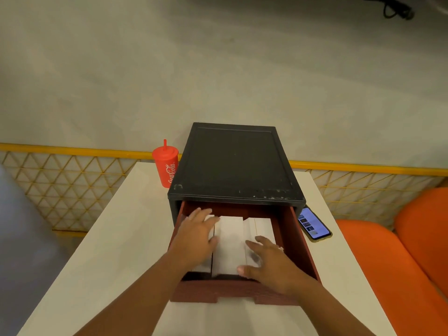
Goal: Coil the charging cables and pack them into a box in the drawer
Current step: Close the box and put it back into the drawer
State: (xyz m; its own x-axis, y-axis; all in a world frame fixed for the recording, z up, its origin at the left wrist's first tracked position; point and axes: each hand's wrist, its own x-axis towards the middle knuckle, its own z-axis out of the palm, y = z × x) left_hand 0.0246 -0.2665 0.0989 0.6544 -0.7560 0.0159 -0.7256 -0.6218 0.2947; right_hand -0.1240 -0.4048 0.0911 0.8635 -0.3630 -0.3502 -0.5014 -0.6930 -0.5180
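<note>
Maroon plastic drawer (232, 291) stands pulled out toward six o'clock. The right hand (271, 260), the nearer one, lies spread on the right white box (263, 226), with its thumb at the near end of the middle box (229, 243). The left hand (196, 235) rests flat at ten o'clock, fingers straight. The boxes run six-to-twelve, and no cable shows inside.

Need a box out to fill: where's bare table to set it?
Widest: white table left of the red drawer, nearer than the Coca-Cola cup. Narrow strip right, nearer than the phone. The drawer is crowded with white boxes.
</note>
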